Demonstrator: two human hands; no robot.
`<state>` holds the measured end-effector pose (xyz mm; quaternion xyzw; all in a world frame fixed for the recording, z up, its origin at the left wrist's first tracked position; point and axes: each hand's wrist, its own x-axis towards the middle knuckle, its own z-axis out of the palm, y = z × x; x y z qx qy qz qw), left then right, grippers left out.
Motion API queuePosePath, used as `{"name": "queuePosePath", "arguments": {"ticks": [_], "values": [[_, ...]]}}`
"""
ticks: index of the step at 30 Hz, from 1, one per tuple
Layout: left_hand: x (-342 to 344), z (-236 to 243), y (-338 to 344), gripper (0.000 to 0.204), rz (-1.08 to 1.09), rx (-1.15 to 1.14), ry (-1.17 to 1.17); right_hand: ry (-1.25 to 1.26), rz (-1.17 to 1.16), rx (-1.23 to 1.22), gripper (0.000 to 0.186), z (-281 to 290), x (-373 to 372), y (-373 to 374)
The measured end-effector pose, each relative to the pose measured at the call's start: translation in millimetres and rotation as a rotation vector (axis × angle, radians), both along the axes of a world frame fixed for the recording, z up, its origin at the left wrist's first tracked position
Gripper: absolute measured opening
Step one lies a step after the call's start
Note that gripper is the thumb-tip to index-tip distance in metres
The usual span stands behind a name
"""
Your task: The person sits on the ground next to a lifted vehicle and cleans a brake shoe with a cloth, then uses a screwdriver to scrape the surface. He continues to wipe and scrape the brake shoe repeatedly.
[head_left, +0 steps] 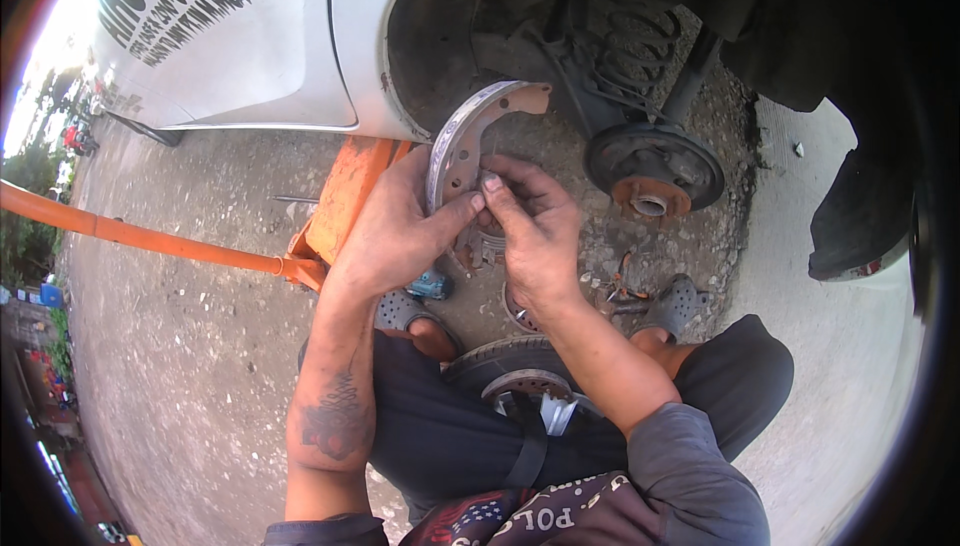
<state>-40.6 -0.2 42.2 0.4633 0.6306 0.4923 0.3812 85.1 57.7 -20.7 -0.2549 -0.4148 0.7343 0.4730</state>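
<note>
My left hand [400, 231] grips a curved brake shoe [462, 141], its thumb on the inner side. The shoe is raised in front of me, its lining facing left and its rusty holed web facing right. My right hand [538, 231] is closed in a pinch at the shoe's inner edge, touching my left thumb. What lies between these fingertips is small and mostly hidden. Beyond my hands, to the right, is the car's bare wheel hub [650, 198] with its dark backing plate [700, 161]; no drum covers it.
An orange floor jack [345, 201] stands at the car's left side, its long handle [150, 236] reaching left. A blue power tool [432, 284] lies by my left foot, loose tools [628, 294] by my right. A tire [490, 361] sits under me. The white car body [260, 56] overhangs ahead.
</note>
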Motion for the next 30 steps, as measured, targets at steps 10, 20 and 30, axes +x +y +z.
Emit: {"name": "queuePosePath", "arguments": {"ticks": [10,20,30], "values": [[1,4,-1,0.041,-0.025,-0.093,0.075,0.094,-0.024,-0.017,0.022,-4,-3,-3],[5,-8,0,0.042,-0.034,-0.021,-0.209,-0.046,0.197,0.057,0.02,4,15,39],[0,-18,8,0.036,-0.086,-0.182,-0.044,-0.353,0.132,0.134,0.026,-9,17,51]]}}
